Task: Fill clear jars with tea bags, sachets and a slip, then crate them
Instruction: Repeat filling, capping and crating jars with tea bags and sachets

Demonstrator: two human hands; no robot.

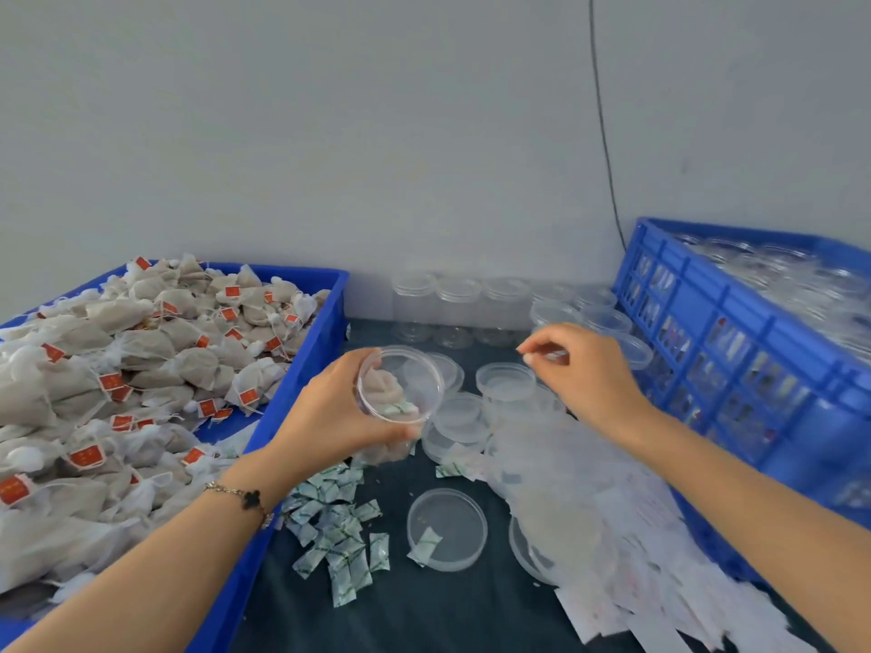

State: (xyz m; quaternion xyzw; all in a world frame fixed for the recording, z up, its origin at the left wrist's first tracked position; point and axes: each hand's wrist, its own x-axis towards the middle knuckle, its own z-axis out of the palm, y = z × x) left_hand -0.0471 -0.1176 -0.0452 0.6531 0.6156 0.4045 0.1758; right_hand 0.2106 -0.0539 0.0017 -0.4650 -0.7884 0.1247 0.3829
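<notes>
Left hand (330, 417) grips a tilted clear round plastic jar (400, 385) holding a tea bag and sachet above the dark tabletop (424, 615); right hand (582, 369) fingers pinch together, contents unclear; tilted so, the jar could spill.

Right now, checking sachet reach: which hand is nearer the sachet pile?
Left. The left hand, holding a jar, is just above the sachet pile; the right hand is farther right, over the empty jars.

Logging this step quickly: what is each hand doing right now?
Left hand: grips a clear jar holding tea bags and a sachet.
Right hand: fingers curled, pinching something small above the lids; what it is cannot be told.
</notes>
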